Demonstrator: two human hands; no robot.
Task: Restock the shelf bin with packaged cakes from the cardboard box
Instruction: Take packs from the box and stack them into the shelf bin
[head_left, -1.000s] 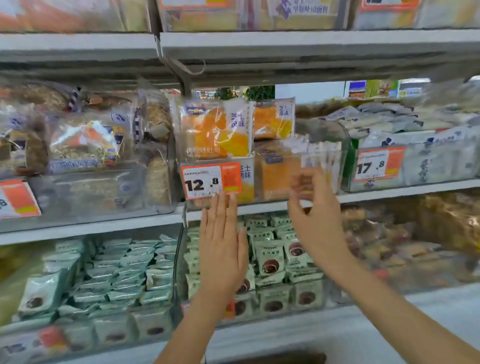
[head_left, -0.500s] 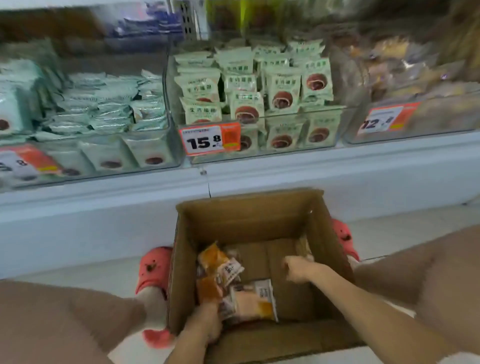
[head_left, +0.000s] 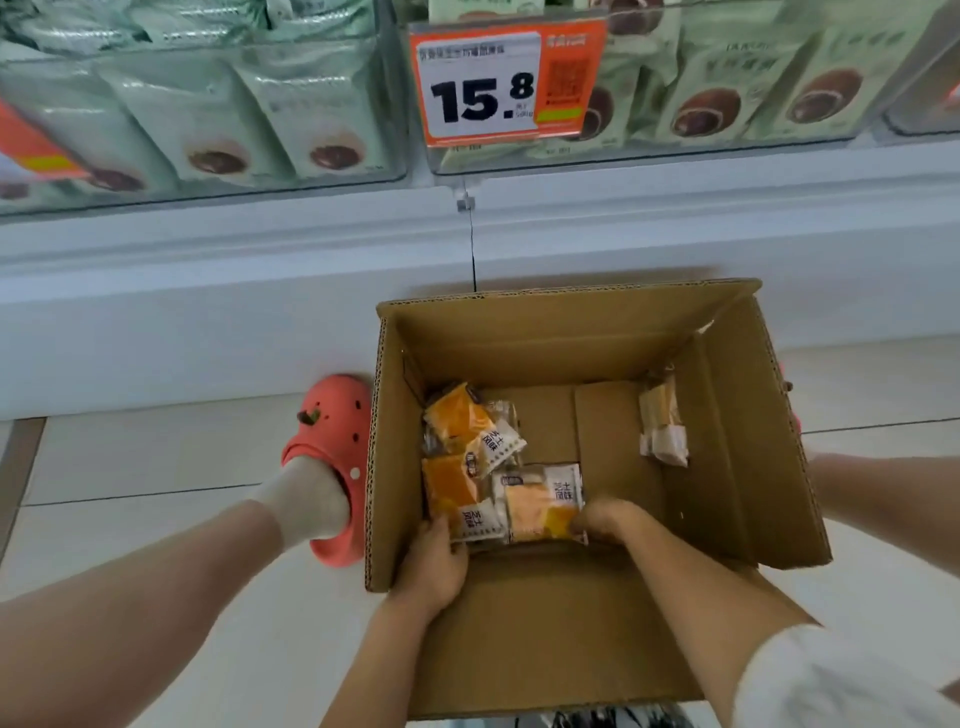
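Gathering cakes: my left hand (head_left: 434, 564) and right hand (head_left: 605, 521) each grip a packet (head_left: 540, 501) in the box (head_left: 737, 415) (lift next).

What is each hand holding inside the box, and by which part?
The left hand grips the near edge of an orange cake packet. The right hand pinches the near right corner of the paler cake packet beside it.

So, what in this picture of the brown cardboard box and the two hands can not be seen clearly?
- Head view: fingertips of left hand and right hand hidden under orange-and-white cake packets; grip unclear.
- Pale packet at the brown cardboard box's right wall: too blurred to read.
- Small print on orange price tag: too small.
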